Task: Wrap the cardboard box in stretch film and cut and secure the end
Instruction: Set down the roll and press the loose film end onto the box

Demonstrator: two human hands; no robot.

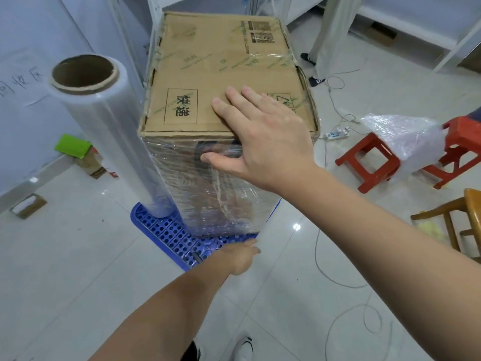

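Left hand [242, 256] reaches low to the box's near bottom edge, grip unclear | right hand [263, 131] flat and relaxed on cardboard box [223, 82] top, thumb on filmed near side | box, marked "快递" and "SEAL" tape, stands on blue pallet [169, 235] | stretch film roll [114, 131] upright at its left | red stools [369, 162] right

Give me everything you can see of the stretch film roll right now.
The stretch film roll stands upright on the blue perforated pallet, at the cardboard box's near left corner. Clear glossy film is wound on a brown cardboard core, hollow and open at the top. It leans against or right beside the wrapped box side. Neither hand touches it.
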